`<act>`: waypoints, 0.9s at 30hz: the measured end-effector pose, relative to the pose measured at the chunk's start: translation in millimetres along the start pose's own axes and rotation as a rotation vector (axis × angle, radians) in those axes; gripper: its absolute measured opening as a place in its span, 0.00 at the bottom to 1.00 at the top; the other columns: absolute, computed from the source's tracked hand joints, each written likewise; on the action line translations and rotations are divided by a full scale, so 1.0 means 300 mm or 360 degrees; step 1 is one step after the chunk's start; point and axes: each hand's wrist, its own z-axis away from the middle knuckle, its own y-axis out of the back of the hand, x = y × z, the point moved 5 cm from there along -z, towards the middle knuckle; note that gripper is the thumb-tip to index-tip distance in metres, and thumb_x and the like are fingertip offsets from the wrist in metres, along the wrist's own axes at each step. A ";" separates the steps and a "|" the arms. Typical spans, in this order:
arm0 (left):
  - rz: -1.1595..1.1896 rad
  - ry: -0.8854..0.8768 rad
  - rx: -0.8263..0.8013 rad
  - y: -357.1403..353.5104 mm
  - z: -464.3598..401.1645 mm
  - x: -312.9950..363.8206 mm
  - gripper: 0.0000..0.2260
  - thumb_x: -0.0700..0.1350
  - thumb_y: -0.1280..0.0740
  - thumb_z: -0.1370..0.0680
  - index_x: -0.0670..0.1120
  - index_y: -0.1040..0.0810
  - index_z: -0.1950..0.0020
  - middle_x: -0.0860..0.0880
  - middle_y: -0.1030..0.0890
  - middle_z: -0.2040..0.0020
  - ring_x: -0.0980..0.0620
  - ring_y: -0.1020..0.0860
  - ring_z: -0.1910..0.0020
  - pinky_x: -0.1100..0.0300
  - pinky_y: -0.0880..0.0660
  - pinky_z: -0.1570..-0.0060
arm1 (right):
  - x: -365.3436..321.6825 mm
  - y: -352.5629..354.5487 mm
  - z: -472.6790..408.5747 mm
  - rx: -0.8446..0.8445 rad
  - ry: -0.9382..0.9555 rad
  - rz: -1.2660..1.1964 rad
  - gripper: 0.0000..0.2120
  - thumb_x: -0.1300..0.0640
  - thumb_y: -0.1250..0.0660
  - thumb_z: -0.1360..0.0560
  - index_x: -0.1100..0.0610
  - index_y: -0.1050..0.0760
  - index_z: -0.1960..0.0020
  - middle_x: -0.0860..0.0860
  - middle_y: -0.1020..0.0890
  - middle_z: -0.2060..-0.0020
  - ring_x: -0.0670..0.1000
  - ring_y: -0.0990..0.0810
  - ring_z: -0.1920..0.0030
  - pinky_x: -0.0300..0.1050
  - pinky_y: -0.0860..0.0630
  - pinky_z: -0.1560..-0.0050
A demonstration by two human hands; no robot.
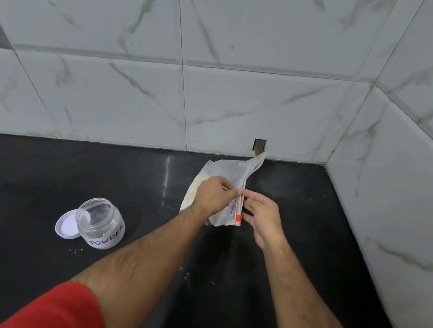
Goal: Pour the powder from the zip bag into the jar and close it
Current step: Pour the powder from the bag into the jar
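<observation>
Powder sits in the zip bag (224, 176) you hold above the black counter (37, 168): your left hand (211, 194) and right hand (261, 217) pinch its zip edge. Well left, the open jar (100, 223) stands touching its lid (66, 224).

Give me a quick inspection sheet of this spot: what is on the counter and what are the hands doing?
Surface: dark counter, a few pale specks near the arms.
Job's things: zip bag with white powder, held up; open jar labelled POWDER; white lid lying beside it.
Clutter: nothing seen.
Grip: left hand and right hand both pinch the bag's zip edge.
Cables: nothing seen.
Surroundings: marbled wall tiles, small wall opening.
</observation>
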 end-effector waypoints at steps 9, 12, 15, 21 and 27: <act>0.0164 -0.0161 0.0263 0.169 0.007 0.090 0.07 0.48 0.31 0.25 0.46 0.16 0.55 0.51 0.15 0.58 0.53 0.16 0.64 0.53 0.16 0.59 | -0.135 -0.060 0.046 -0.0123 0.0238 -0.0002 0.09 0.62 0.34 0.20 0.59 0.16 0.43 0.54 0.14 0.48 0.51 0.14 0.48 0.51 0.17 0.43; 0.0057 -0.0231 0.0409 0.249 0.025 0.125 0.07 0.45 0.33 0.26 0.45 0.17 0.61 0.50 0.16 0.63 0.52 0.18 0.65 0.57 0.20 0.62 | -0.193 -0.072 0.062 -0.0046 0.0377 0.0121 0.08 0.59 0.30 0.22 0.58 0.17 0.44 0.52 0.13 0.52 0.50 0.13 0.51 0.47 0.17 0.48; -0.0067 -0.0326 0.0492 0.308 0.044 0.159 0.06 0.43 0.33 0.27 0.44 0.18 0.62 0.51 0.17 0.65 0.56 0.22 0.67 0.64 0.27 0.66 | -0.257 -0.087 0.072 0.0120 0.0449 0.0161 0.07 0.56 0.28 0.23 0.57 0.19 0.46 0.53 0.14 0.55 0.50 0.14 0.56 0.43 0.17 0.56; -0.0159 -0.0377 0.0415 0.351 0.063 0.183 0.08 0.42 0.33 0.25 0.43 0.15 0.60 0.49 0.16 0.65 0.53 0.21 0.65 0.59 0.24 0.62 | -0.341 -0.175 0.046 0.0142 0.0301 0.0471 0.24 0.39 0.29 0.26 0.56 0.27 0.42 0.53 0.16 0.53 0.49 0.16 0.63 0.44 0.22 0.67; -0.0127 -0.0334 0.0466 0.416 0.090 0.144 0.08 0.40 0.33 0.26 0.42 0.15 0.61 0.48 0.15 0.65 0.49 0.17 0.66 0.51 0.18 0.58 | -0.366 -0.206 0.080 0.0050 0.0200 0.0860 0.12 0.50 0.31 0.25 0.56 0.27 0.47 0.53 0.15 0.61 0.49 0.15 0.68 0.41 0.23 0.71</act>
